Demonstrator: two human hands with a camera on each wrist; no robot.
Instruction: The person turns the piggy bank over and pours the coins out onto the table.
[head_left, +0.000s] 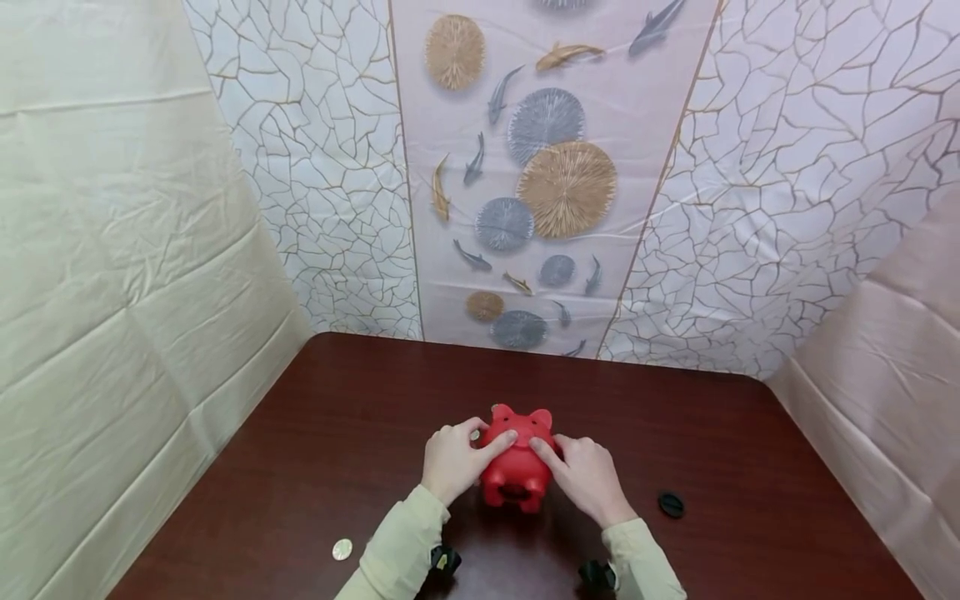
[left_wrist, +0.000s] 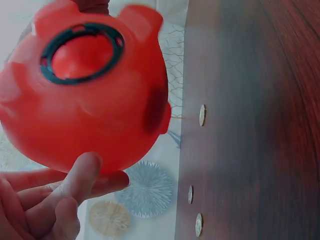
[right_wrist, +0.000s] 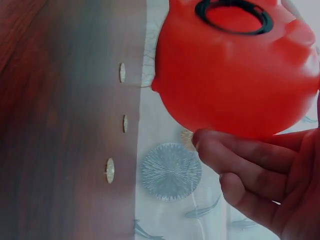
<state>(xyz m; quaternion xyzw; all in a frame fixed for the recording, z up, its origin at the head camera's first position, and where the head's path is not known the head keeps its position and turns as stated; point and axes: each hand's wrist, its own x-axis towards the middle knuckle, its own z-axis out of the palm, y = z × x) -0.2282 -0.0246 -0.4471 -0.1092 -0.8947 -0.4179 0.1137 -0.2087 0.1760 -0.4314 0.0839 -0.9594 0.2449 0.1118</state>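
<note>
A red piggy bank [head_left: 519, 458] is held between both hands above the dark table, its underside tilted toward the wrist cameras. My left hand [head_left: 453, 462] grips its left side, with the thumb on the front. On the opposite side my right hand [head_left: 588, 475] grips it the same way. The left wrist view shows a round hole with a black rim [left_wrist: 47, 62] in the underside. That rim [right_wrist: 267, 25] is also visible in the right wrist view, where curled fingers [right_wrist: 250, 155] support the body.
A black round plug [head_left: 671, 504] lies on the table [head_left: 375, 400] right of the right hand. One coin [head_left: 342, 549] is at the front left. Several coins, including one coin [left_wrist: 202, 115] in the left wrist view and another coin [right_wrist: 110, 170] in the right, lie beyond the bank.
</note>
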